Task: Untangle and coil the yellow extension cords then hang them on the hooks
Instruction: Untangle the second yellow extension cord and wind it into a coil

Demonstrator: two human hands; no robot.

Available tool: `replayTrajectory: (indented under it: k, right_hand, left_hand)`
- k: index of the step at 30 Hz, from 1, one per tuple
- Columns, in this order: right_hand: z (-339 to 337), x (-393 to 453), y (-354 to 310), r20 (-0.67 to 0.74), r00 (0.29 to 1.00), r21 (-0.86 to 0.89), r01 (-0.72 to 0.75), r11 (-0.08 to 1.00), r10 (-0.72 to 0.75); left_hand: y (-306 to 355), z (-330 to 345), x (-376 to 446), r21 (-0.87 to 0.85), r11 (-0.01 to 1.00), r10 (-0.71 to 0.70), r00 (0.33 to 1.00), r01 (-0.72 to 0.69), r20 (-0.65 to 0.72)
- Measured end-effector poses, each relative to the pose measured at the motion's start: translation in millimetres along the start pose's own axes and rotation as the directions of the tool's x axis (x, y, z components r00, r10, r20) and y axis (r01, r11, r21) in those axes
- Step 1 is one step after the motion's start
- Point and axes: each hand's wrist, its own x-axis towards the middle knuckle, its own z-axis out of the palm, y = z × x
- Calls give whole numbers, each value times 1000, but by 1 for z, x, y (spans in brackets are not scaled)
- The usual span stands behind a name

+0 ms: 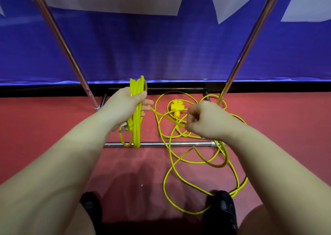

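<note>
My left hand grips a bundle of coiled yellow cord held upright, with a white-pronged plug hanging at its lower side. From the coil a strand runs right to my right hand, which pinches that yellow cord between thumb and fingers. Below and around the right hand a loose tangle of yellow cord lies on the red floor. A yellow socket end with a lightning mark rests among the loops. No hooks are in view.
A chrome rack frame stands here: two slanted poles and a low crossbar over the floor. Behind is a blue and white banner. My black shoes stand near the cord loops.
</note>
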Motion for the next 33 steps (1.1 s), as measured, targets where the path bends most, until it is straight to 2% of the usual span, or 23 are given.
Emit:
replayTrajectory:
  k: [2, 3, 5, 7, 12, 14, 17, 19, 21, 27, 28, 30, 31, 33]
  right_hand:
    - [-3, -5, -6, 154, 986, 129, 42, 991, -62]
    - [-5, -7, -8, 187, 979, 237, 36, 971, -82]
    - [-8, -7, -9, 180, 979, 450, 8, 893, -99]
    - [-10, -5, -7, 122, 988, 573, 7, 819, -94]
    - [-10, 3, -1, -159, 985, 563, 144, 814, -64]
    - [-10, 5, 2, -206, 978, 553, 149, 820, -39]
    - [-9, 6, 4, -243, 970, 527, 111, 842, 24]
    - [-7, 7, 3, -224, 973, 527, 69, 847, 60]
    - [-3, 6, 0, -151, 986, 589, 33, 808, 70]
    - [2, 7, -4, -30, 999, 711, -4, 703, 35]
    - [2, 8, -4, 0, 1000, 697, -21, 717, 30]
    - [2, 9, -1, 41, 996, 579, -86, 811, 77]
    - [1, 10, 0, 26, 993, 551, -110, 828, 114]
    - [-3, 13, 4, -61, 984, 625, -93, 775, 167]
  left_hand:
    - [0, 2, -1, 65, 998, 11, 999, -14, 54]
    - [0, 3, -2, 93, 995, 15, 996, -24, 91]
    - [0, 7, -5, 121, 992, 26, 986, -47, 165]
    - [-1, 13, -8, 127, 990, 25, 975, -54, 223]
    - [0, 25, -15, 96, 995, -10, 940, -24, 341]
    - [0, 28, -16, 118, 992, -15, 922, -33, 388]
    - [0, 29, -18, 85, 993, -105, 916, 78, 387]
    - [2, 29, -19, 66, 990, -141, 925, 125, 354]
    - [3, 30, -19, 12, 990, -138, 930, 143, 342]
    - [4, 27, -18, -78, 993, -62, 955, 88, 289]
    - [6, 27, -19, -129, 988, -44, 958, 84, 282]
    - [11, 26, -19, -249, 964, -29, 972, 88, 232]
    - [13, 24, -17, -310, 946, -34, 979, 96, 200]
    - [15, 19, -14, -373, 922, -44, 986, 103, 162]
